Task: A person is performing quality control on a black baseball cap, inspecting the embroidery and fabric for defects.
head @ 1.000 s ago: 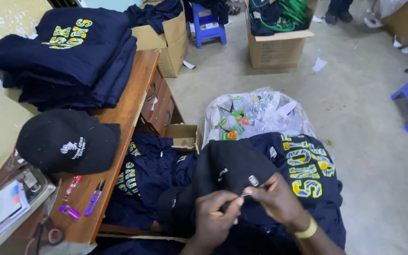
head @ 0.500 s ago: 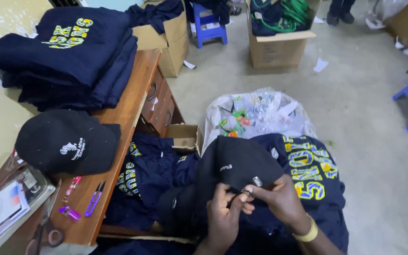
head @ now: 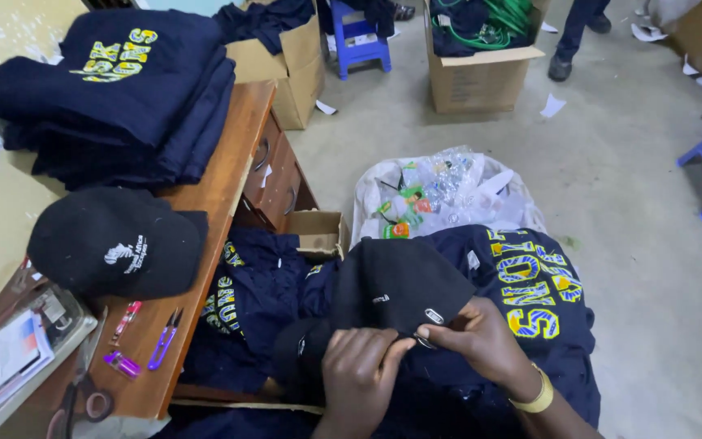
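- A garment workshop or small packing room, with a bare concrete floor (head: 611, 162)
- Folded navy shirts (head: 115, 89) stacked on a wooden desk (head: 213, 187), beside a black cap (head: 111, 244)
- Cardboard boxes (head: 481, 73) of clothing, paper scraps, blue plastic stools (head: 359, 41)

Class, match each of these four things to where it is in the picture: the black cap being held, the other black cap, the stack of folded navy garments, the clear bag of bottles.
Things:
1. held black cap
2. other black cap
3. stack of folded navy garments
4. clear bag of bottles

Places:
A. far end of the wooden desk
B. on the floor
C. under both hands
D. near end of the desk, by the pens

Pairs: 1-C, 2-D, 3-A, 4-B
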